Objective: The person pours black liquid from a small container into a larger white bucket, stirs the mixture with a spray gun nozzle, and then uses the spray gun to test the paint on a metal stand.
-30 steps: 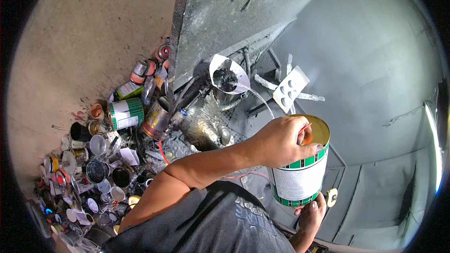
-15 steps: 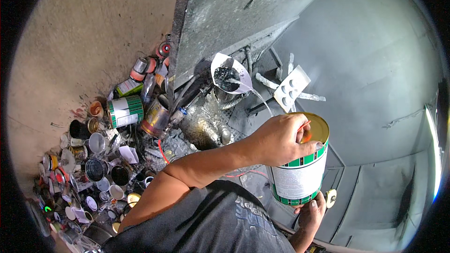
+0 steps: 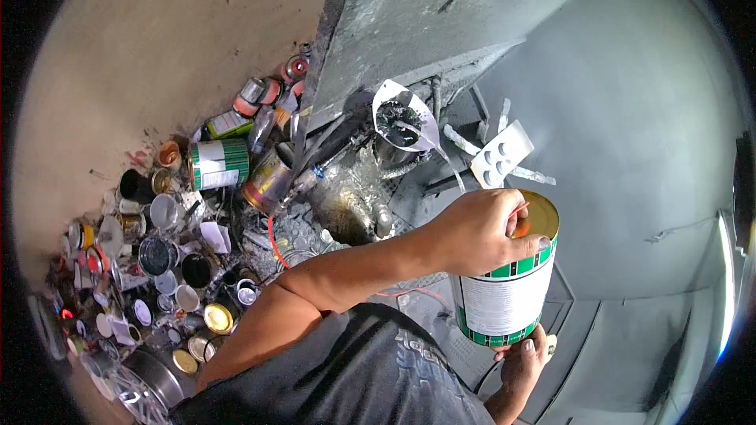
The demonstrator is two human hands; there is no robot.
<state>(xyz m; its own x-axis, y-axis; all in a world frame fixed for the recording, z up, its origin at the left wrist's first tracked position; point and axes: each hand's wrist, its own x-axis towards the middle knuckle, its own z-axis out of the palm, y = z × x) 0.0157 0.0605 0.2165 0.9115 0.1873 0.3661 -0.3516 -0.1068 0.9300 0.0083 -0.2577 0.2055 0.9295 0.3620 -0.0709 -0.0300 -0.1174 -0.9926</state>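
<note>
Both hands are on one big green-and-white can [image 3: 508, 303], right of centre in the frame, gold end facing up. Left hand [image 3: 482, 224] comes across from the lower left and has its fingers clamped over the top edge, with the thumb flat on the rim. There's a thin red bit poking out by those fingers, can't tell what it is. Right hand [image 3: 522, 364] is down at the lower right, fingers and thumb gripping the bottom edge, though some of them are tucked out of sight underneath.

A clear stream [image 3: 452, 168] arcs between the can and a white paper cone [image 3: 431, 132] around upper centre, which has dark wet stuff inside. The left hand hides where the liquid leaves the can, but I'd call this mid-pour. From here I'd say it calls for a steady tilt and slow hands, then tipping the can back without dribbling.

Just right of the cone there's a pale board [image 3: 502, 154] with round marks, and a striped tin [image 3: 222, 165] sits over on the left above a messy pile of cups and lids.
</note>
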